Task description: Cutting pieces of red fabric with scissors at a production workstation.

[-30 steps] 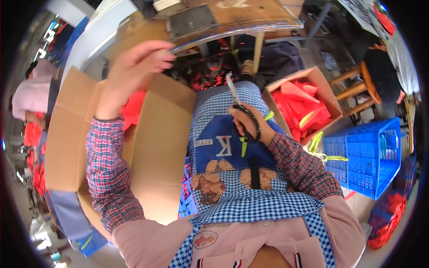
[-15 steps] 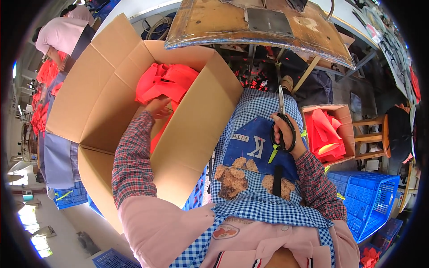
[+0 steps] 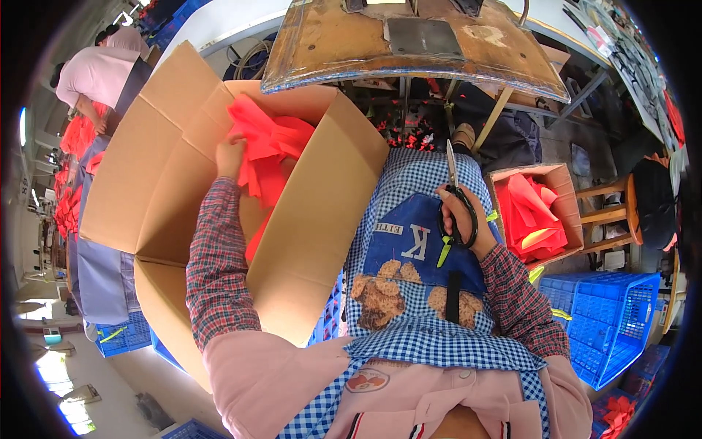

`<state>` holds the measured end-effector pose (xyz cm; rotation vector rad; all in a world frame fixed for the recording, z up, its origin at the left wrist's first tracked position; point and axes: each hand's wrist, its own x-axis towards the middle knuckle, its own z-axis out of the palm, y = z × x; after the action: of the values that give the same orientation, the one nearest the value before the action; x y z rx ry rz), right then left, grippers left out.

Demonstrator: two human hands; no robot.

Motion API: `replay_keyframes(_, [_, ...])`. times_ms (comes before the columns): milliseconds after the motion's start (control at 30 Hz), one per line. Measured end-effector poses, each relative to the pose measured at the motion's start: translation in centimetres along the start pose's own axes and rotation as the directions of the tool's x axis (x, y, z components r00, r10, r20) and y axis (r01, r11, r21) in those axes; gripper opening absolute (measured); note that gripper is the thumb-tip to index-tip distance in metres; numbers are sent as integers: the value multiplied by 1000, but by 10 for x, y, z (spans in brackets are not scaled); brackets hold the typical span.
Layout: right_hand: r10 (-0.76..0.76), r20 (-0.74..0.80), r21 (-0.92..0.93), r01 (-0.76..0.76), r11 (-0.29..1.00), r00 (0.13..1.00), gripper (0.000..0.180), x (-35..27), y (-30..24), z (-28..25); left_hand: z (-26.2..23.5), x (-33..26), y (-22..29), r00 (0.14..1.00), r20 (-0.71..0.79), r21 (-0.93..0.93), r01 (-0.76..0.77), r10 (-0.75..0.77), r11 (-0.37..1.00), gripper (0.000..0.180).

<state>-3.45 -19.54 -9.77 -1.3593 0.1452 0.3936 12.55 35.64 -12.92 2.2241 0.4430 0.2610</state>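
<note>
My left hand (image 3: 230, 158) reaches into the large open cardboard box (image 3: 322, 212) on my left. Its fingers are closed at the left edge of a bunched red cloth piece (image 3: 272, 139), which stands up in folds inside the box. More red material shows lower in the box, partly hidden by the box wall. Over my lap, my right hand (image 3: 468, 216) grips a pair of scissors (image 3: 452, 170) by the black handles, with the blades pointing away from me. A yellow-green strip (image 3: 444, 252) hangs at the handle end. Under it lies my blue checked apron (image 3: 409, 164).
To my right stands a smaller cardboard box (image 3: 574, 201) of red cloth, with a blue plastic crate (image 3: 570, 293) nearer me. A worn wooden work table (image 3: 351, 44) juts in ahead. A wooden stool (image 3: 621, 212) stands far right. Another person (image 3: 102, 77) bends over at far left.
My left hand has moved up and left in the box and closed on the red cloth, whose folds are now raised and spread. The scissors stay in my right hand.
</note>
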Motion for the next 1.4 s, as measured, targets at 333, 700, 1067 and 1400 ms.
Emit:
replay_keyframes(333, [-44,-58,51,47,998,997,24,-7,-2,-8,-43,-90,219,925,288,-792,84,249,605,9])
replay_keyframes(700, [-322,-11,575,270,772,947,41,-10,-42,22,86,-201,261,324,901,-433,622,290,652,7])
replay_keyframes(1067, [-386,-137,225,408,885,912,39,-6,-44,25,118,-249,291,498,830,-446,322,251,835,52])
replay_keyframes(1400, [-380,-181,233,415,879,907,31,1,-51,10,121,-248,283,403,898,-374,490,176,787,39])
